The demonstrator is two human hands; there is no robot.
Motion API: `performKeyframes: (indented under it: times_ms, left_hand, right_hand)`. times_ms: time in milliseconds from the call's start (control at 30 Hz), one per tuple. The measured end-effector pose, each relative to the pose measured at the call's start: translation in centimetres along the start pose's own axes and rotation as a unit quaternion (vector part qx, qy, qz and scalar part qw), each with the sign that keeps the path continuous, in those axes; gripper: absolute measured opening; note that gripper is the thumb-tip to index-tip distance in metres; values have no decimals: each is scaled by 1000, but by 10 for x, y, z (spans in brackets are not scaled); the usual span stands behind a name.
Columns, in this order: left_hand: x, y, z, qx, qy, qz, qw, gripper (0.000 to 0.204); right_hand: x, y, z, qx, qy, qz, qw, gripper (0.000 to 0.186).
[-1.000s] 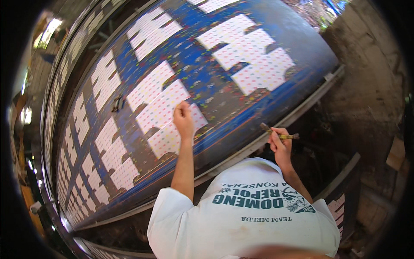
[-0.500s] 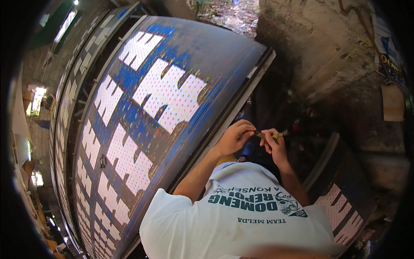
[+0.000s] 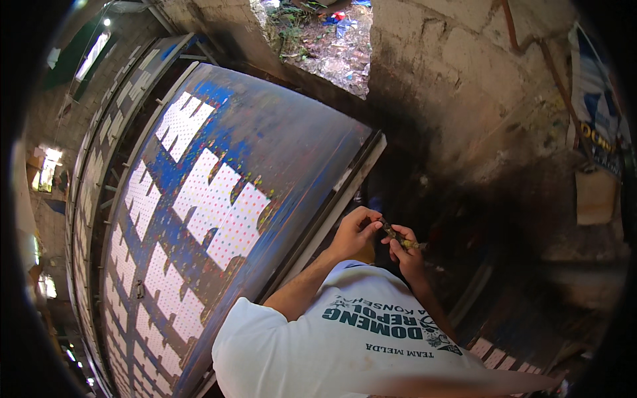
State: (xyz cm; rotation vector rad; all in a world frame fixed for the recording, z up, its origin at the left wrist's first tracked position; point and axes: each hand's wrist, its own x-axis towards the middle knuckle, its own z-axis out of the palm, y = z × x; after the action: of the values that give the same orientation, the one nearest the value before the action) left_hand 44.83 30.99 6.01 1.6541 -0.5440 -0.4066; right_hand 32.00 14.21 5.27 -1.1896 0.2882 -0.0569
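Observation:
My left hand [image 3: 358, 233] is closed, with thumb and fingertips pinched at the dark end of a short, slender stick-like thing [image 3: 393, 234]. Around its thicker, yellowish-green end, my right hand [image 3: 407, 255] has its fingers curled. The thing slants down from left to right between the two hands; its exact kind does not show. Both hands are just beyond my white shirt [image 3: 378, 331], off the right edge of a long table [image 3: 312, 142]. White cut fabric pieces with coloured dots [image 3: 229, 219] lie flat in rows on the paint-stained blue and dark tabletop.
A pale rail [image 3: 355, 166] runs along the table's near edge. Beyond the far end stands a rough, stained wall [image 3: 451, 86] with an opening onto littered ground [image 3: 325, 50]. Another table with light pieces [image 3: 491, 355] is at lower right. A second long table [image 3: 99, 166] stands at left.
The view has shifted, so the table sits lower and farther left and more wall shows. The stick-like thing has tipped from nearly level to slanting, and both hands stay on it.

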Motion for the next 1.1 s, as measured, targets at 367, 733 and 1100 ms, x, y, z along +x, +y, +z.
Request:
performKeyframes:
  times_ms: [367, 733, 1100]
  left_hand:
    - [230, 14, 7, -116, 42, -14, 992, 22]
    - [296, 15, -34, -96, 104, -152, 978, 29]
    - [423, 11, -31, -66, 315, -149, 935, 42]
  right_hand:
    - [222, -110, -72, -106, -36, -41, 993, 35]
    - [364, -139, -84, -53, -160, 134, 977, 31]
    - [581, -190, -93, -128, -336, 194, 913, 26]
